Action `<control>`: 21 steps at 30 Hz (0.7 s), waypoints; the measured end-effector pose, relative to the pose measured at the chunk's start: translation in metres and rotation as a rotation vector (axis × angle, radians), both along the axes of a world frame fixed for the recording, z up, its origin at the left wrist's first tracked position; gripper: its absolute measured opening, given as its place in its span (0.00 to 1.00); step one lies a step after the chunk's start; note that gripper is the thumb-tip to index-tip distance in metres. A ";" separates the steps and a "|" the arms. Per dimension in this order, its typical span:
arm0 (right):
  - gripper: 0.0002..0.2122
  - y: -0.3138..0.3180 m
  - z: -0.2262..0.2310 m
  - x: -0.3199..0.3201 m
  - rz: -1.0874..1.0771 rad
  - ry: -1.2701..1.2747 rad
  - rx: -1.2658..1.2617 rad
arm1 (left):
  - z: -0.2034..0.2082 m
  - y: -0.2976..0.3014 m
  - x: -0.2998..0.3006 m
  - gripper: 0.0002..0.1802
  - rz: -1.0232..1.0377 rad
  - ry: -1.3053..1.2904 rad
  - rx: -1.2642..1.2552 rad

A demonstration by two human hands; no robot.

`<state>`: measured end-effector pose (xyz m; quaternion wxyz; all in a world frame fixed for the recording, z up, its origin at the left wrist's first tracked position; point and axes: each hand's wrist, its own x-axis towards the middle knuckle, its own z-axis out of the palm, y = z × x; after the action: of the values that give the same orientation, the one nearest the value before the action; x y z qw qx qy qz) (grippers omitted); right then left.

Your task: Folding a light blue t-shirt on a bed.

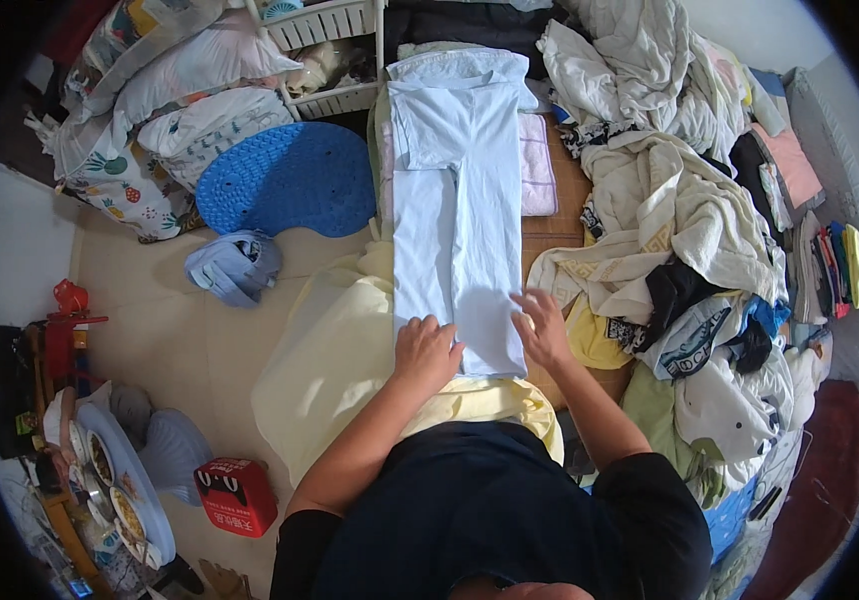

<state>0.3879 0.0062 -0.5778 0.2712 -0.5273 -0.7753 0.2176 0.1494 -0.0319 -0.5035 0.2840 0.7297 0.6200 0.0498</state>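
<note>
A light blue garment (485, 130), which looks like trousers or pyjamas, lies stretched out lengthwise in front of me. A short sleeve-like flap shows at its upper left, and its lower end is close to my body. My left hand (427, 350) rests on the left side of that lower end, fingers laid on the cloth. At the right edge, my right hand (545, 328) has its fingers apart, touching or just over the cloth. Yellow cloth (335, 350) spreads underneath and to the left. A pink-and-white towel (538, 165) sticks out from beneath the garment.
Rumpled cream cloths and clothes (670, 210) are heaped to the right, with folded clothes (835, 265) beyond. On the left are a blue plastic mat (290, 180), a bundled blue cloth (234, 267), a red box (237, 497) and a table with dishes (158, 530). White baskets (325, 28) stand far off.
</note>
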 end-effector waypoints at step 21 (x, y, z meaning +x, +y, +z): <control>0.27 0.029 -0.049 -0.079 0.368 -0.294 -0.065 | -0.014 -0.038 -0.053 0.18 -0.177 -0.272 0.264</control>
<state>0.3089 0.0352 -0.6265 0.0940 -0.4114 -0.8822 0.2089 0.0968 -0.0698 -0.5172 0.2702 0.7989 0.4973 0.2036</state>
